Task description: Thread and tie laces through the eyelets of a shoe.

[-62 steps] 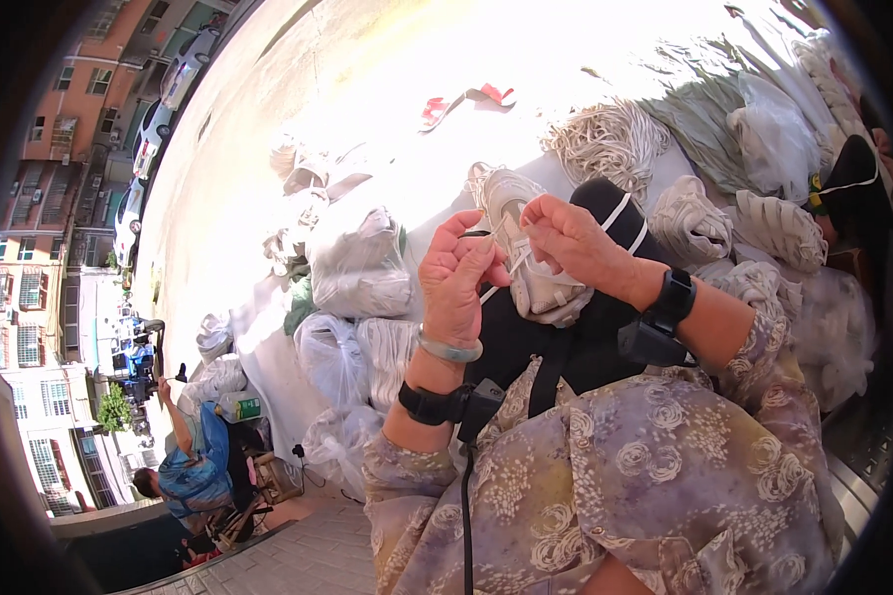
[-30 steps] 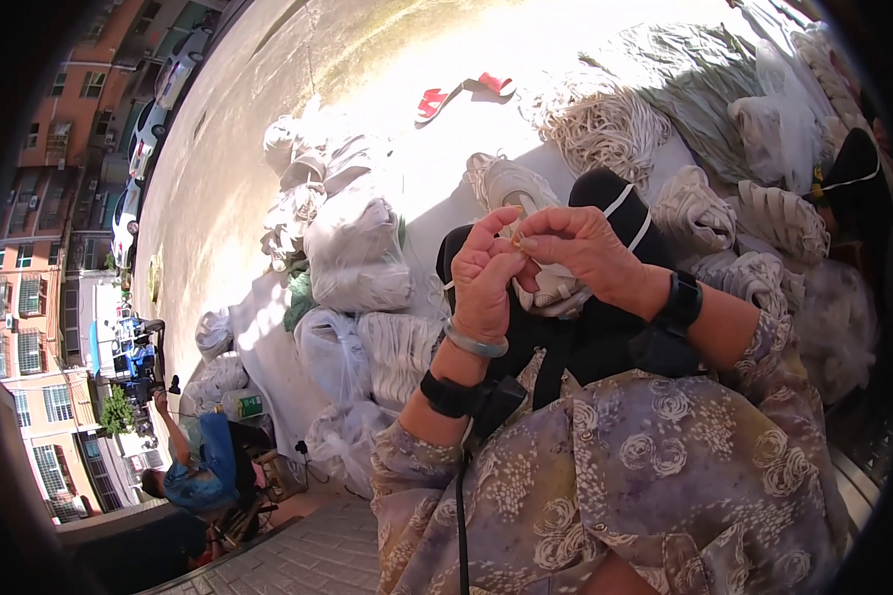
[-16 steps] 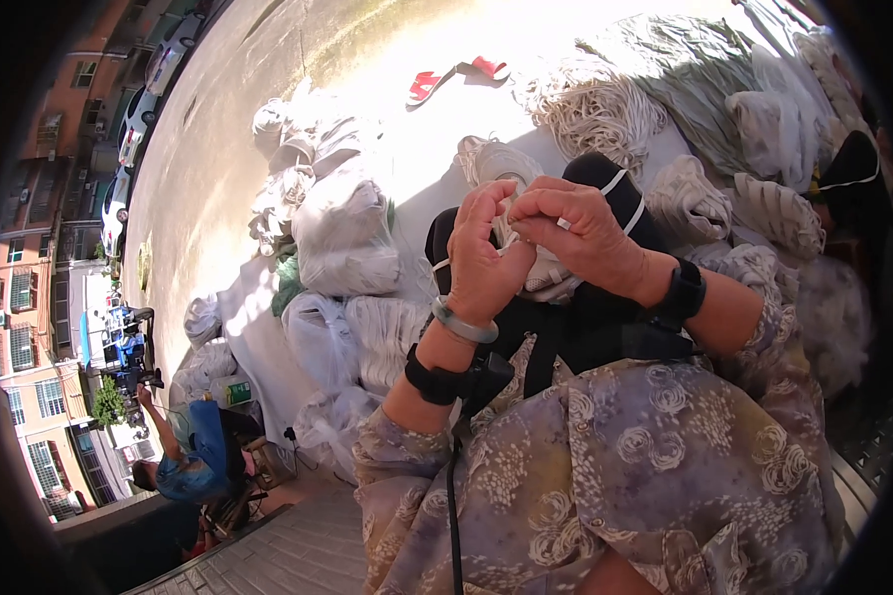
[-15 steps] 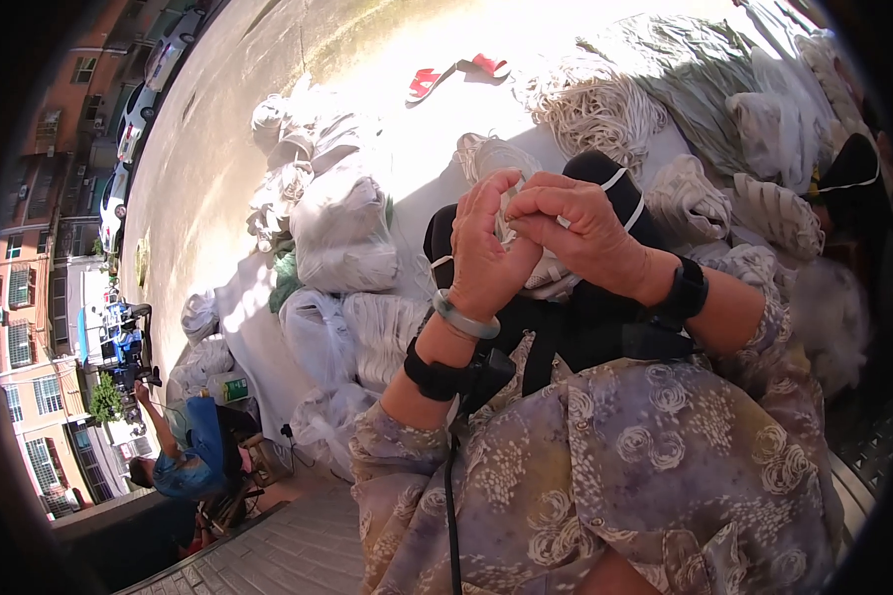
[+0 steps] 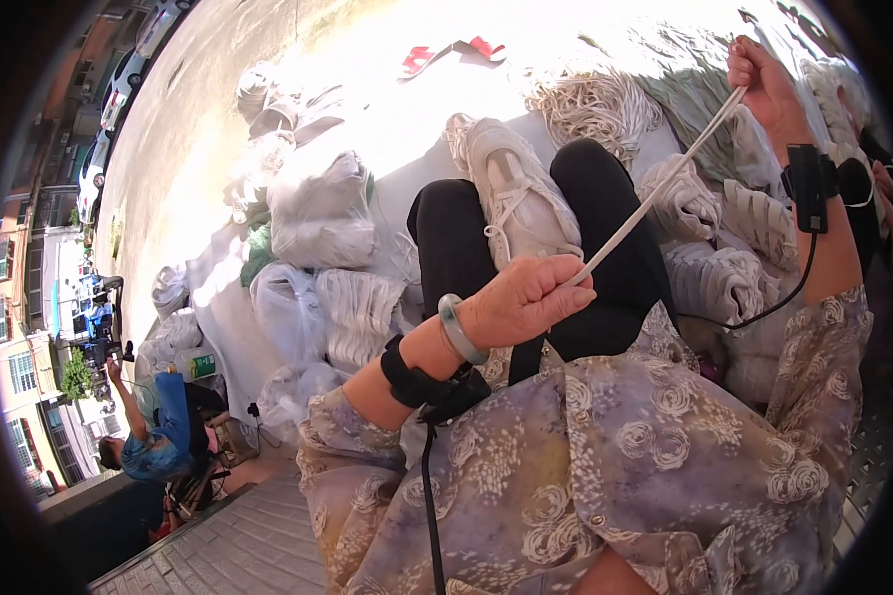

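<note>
A white cord (image 5: 655, 201) runs taut on a slant between my two hands, in what looks like more than one strand. My left hand (image 5: 531, 302) is closed on its lower end, in front of my lap. Far out to the right, my right hand (image 5: 767, 84) is raised and closed around the upper end. Between my knees rests a cream-white bundle (image 5: 536, 203) with a thin lace looped across it; whether it is coiled cord or something else is hard to tell. Neither hand touches the bundle.
Coiled white bundles (image 5: 680, 198) lie right of my knees, with a loose heap of cord (image 5: 605, 114) beyond. Stuffed plastic bags (image 5: 318, 213) stand to the left. Red-and-white slippers (image 5: 453, 58) lie far ahead. Another person in blue (image 5: 159, 446) sits at the lower left.
My hands were together over the bundle and have parted. The right swung up and far right, the left dropped toward my lap, and the cord now stretches between them.
</note>
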A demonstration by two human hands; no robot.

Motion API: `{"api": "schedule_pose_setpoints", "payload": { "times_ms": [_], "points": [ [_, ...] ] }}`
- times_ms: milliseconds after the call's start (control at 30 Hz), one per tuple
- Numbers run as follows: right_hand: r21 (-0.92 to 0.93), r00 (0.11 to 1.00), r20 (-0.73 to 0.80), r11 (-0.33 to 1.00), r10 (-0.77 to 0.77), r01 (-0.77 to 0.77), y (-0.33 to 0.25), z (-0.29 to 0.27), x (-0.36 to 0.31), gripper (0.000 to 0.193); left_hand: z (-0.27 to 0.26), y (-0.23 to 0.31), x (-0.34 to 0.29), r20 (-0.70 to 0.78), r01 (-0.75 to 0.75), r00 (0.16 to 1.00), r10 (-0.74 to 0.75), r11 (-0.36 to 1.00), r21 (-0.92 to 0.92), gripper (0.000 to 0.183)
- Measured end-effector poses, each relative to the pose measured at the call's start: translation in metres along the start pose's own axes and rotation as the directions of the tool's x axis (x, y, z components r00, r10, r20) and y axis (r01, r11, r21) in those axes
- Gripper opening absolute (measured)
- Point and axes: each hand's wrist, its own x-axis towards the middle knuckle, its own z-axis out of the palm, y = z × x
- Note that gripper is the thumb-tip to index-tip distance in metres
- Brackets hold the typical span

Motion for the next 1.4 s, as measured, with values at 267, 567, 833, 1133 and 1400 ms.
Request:
{"api": "schedule_pose_setpoints", "payload": {
  "times_ms": [267,567,833,1133,1400],
  "points": [
    [-0.525,0.841,-0.475,0.85,-0.26,-0.034,-0.142,-0.282,-0.01,0.017,0.005,-0.013,0.006,0.096,-0.112,0.989,0.11,0.993,0.02,0.027],
    [-0.922,0.996,0.092,0.377,0.004,0.084,0.08,0.009,0.025,0.028,0.013,0.008,0.046,0.248,-0.197,0.959,0.139,0.954,0.225,0.027],
    [-0.844,0.798,0.533,0.242,0.282,0.479,0.207,0.194,0.009,0.049,0.02,-0.038,0.063,0.196,-0.155,0.973,0.119,0.971,0.184,0.023],
    [-0.902,0.783,0.425,0.148,0.455,0.405,0.217,0.195,0.032,0.058,0.012,-0.034,0.063,0.098,-0.171,0.981,0.165,0.984,0.053,0.022],
    [-0.867,0.787,0.493,0.281,0.372,0.41,0.224,0.183,0.029,0.049,0.01,0.04,0.044,0.128,-0.37,0.924,0.361,0.927,0.056,0.021]
  ]
}}
